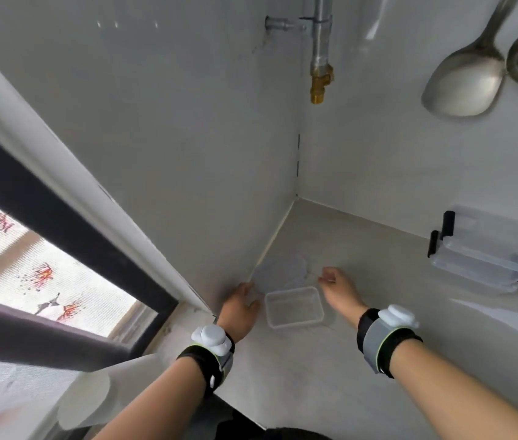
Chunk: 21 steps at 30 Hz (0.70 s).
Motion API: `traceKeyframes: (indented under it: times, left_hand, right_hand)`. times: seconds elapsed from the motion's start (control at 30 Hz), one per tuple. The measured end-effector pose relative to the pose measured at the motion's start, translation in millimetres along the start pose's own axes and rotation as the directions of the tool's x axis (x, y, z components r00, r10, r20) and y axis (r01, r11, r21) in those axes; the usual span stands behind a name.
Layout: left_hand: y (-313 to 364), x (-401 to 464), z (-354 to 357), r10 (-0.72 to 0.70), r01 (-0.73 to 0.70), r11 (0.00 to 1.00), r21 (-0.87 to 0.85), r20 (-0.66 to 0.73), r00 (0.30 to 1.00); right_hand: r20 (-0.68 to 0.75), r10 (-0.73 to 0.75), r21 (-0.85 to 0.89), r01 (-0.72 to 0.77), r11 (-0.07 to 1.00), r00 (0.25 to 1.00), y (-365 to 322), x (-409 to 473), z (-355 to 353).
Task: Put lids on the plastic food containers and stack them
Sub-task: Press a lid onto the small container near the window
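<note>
Two hands flank the open tub [294,307] near the counter's back-left corner: my left hand [240,308] pinches the lid [278,274] lying just behind it; right hand [338,285] loosely curled, empty.

Open container [294,307] left of stack [486,252]

Both forearms are bare, without sleeves. The left wrist carries a black band [202,357] with a grey panel, thin green edging and a rounded white device [211,338] on top. The right wrist band [384,342] looks the same.
</note>
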<state>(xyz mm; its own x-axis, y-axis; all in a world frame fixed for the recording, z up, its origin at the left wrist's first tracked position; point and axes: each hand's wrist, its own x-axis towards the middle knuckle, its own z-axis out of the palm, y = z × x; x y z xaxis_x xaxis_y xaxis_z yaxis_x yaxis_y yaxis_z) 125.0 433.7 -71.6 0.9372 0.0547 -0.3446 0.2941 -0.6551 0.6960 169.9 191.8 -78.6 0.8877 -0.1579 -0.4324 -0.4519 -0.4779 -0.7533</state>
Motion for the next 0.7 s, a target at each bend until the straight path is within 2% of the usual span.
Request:
traceKeyframes:
  times: [0.13,0.3,0.43,0.63,0.7]
  left_hand:
    - [-10,2,-1,0.008,-0.012,0.998,0.053,0.084,0.996]
    - [-8,13,-1,0.054,-0.058,0.997,0.043,0.069,0.996]
    - [0,22,2,0.094,-0.089,0.995,-0.05,0.113,0.989]
    - [9,33,13,0.063,-0.029,0.969,-0.245,0.134,0.989]
    - [14,37,14,0.013,0.025,0.962,-0.271,0.135,0.991]
  right_hand:
    - [0.031,0.011,-0.072,-0.008,0.997,0.999,-15,12,9]
    - [0.085,-0.011,-0.17,0.025,0.985,0.996,-34,22,15]
    - [0.136,0.027,-0.195,0.0,0.981,0.99,-37,29,25]
    - [0.141,0.025,-0.161,-0.002,0.987,0.99,-34,34,32]
    - [0.134,0.033,-0.167,-0.01,0.986,0.99,-35,34,31]
